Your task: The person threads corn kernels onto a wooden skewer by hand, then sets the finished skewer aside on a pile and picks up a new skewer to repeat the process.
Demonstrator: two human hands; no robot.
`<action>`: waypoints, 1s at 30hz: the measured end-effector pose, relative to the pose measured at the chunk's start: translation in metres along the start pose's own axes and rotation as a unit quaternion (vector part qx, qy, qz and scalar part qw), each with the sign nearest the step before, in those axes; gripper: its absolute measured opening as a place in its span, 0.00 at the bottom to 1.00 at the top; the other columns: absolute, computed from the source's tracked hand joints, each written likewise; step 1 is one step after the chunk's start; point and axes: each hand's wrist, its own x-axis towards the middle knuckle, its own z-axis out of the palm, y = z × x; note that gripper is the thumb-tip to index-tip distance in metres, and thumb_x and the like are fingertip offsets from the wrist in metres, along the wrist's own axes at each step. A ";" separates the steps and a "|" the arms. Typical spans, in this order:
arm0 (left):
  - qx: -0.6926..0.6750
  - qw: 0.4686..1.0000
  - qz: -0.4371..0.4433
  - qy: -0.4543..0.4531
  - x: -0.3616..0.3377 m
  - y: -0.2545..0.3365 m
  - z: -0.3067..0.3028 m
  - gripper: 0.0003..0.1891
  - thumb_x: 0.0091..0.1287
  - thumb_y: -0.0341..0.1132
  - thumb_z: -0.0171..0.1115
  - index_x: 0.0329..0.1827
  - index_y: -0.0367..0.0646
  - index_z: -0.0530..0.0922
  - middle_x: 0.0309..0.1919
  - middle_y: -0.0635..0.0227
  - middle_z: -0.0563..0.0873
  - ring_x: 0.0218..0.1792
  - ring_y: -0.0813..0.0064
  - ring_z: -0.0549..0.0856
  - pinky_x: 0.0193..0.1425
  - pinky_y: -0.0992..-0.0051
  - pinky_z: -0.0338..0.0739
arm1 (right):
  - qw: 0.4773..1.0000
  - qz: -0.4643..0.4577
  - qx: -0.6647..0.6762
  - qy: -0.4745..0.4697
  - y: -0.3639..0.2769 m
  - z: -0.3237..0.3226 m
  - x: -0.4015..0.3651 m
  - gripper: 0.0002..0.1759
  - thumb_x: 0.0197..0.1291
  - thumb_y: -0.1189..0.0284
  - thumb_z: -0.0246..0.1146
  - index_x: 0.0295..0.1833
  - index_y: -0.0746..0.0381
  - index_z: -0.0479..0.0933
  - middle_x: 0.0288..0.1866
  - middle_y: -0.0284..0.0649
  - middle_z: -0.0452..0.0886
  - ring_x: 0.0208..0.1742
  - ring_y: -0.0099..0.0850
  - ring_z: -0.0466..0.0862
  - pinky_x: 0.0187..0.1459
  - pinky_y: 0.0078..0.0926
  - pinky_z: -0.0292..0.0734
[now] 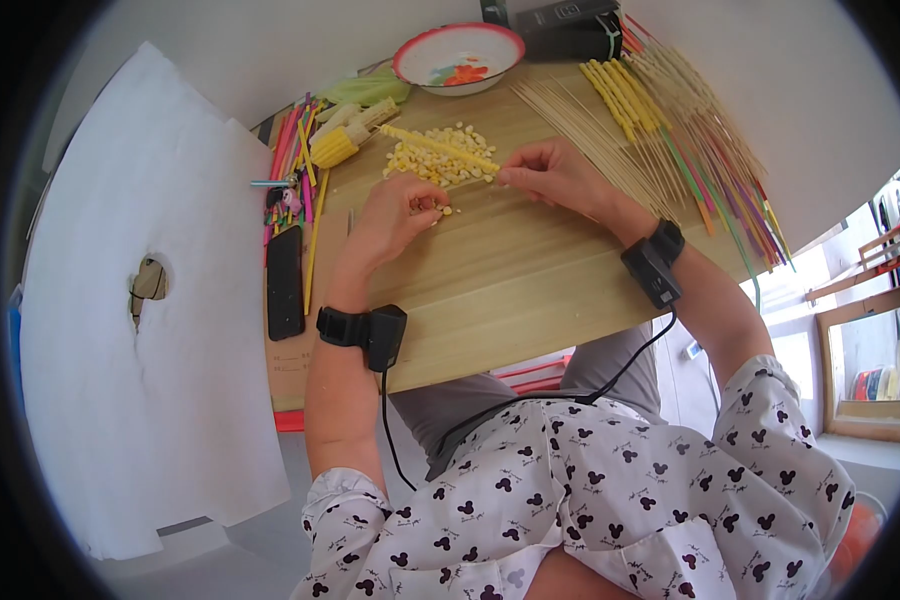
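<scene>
My right hand [548, 178] pinches one end of a yellow, bumpy corn-kernel skewer [440, 148], which slants up to the left over the table. Beneath and behind it spreads a pile of loose corn kernels [455, 137]. My left hand [398, 212] is closed at the near edge of that pile, thumb and fingertips pinched together at a corn kernel [446, 210]; the fingers partly cover it. Left of the pile lies a partly stripped corn cob [336, 147], with green husk [370, 88] behind it.
A red-rimmed white bowl [458, 58] stands at the back. Bare bamboo skewers [575, 120], finished-looking yellow skewers [620, 95] and coloured sticks [740, 205] lie at right. A black phone [285, 283] is at left. Cables hang from both wrist bands [655, 262].
</scene>
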 end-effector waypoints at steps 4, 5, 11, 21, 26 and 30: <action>0.017 1.000 0.012 0.003 0.001 0.001 0.002 0.09 0.54 0.28 0.65 0.38 0.40 0.83 0.30 0.65 0.80 0.35 0.70 0.78 0.39 0.72 0.73 | 1.000 -0.005 0.004 -0.001 0.001 -0.001 0.000 0.09 0.62 0.68 0.64 0.35 0.63 0.81 0.21 0.25 0.74 0.21 0.12 0.68 0.22 0.12 0.62; 0.023 1.000 0.021 0.004 0.001 0.001 0.002 0.09 0.54 0.29 0.65 0.38 0.41 0.83 0.30 0.64 0.80 0.35 0.69 0.78 0.40 0.72 0.73 | 1.000 -0.005 0.004 -0.001 0.002 -0.001 0.001 0.09 0.62 0.68 0.64 0.35 0.63 0.81 0.21 0.25 0.74 0.21 0.12 0.68 0.22 0.12 0.62; 0.037 0.999 0.020 0.000 0.001 0.006 0.002 0.08 0.54 0.30 0.66 0.36 0.41 0.83 0.30 0.63 0.79 0.36 0.68 0.78 0.41 0.71 0.73 | 1.000 -0.003 0.010 -0.002 0.003 0.000 0.002 0.09 0.61 0.68 0.64 0.35 0.63 0.81 0.21 0.24 0.74 0.21 0.11 0.68 0.22 0.12 0.62; -0.059 0.998 -0.019 0.004 0.004 -0.001 0.006 0.05 0.56 0.29 0.67 0.33 0.38 0.80 0.28 0.72 0.80 0.31 0.81 0.77 0.38 0.79 0.72 | 1.000 0.002 -0.015 -0.001 -0.004 0.001 -0.001 0.09 0.62 0.68 0.63 0.34 0.63 0.81 0.21 0.24 0.74 0.21 0.12 0.68 0.23 0.13 0.62; -0.304 0.913 -0.128 0.241 0.008 -0.030 -0.001 0.06 0.60 0.28 0.65 0.39 0.38 0.81 0.31 0.74 0.84 0.32 0.88 0.76 0.36 0.84 0.70 | 1.000 0.001 -0.018 -0.010 -0.004 0.001 -0.002 0.09 0.62 0.68 0.63 0.33 0.63 0.80 0.21 0.24 0.73 0.21 0.12 0.68 0.23 0.13 0.61; -0.357 0.858 -0.128 0.345 0.007 -0.057 -0.003 0.10 0.60 0.27 0.65 0.44 0.36 0.82 0.31 0.73 0.84 0.31 0.88 0.75 0.34 0.86 0.67 | 1.000 -0.009 -0.013 -0.024 -0.001 0.002 -0.001 0.10 0.62 0.68 0.63 0.32 0.63 0.80 0.20 0.24 0.73 0.21 0.12 0.68 0.23 0.13 0.61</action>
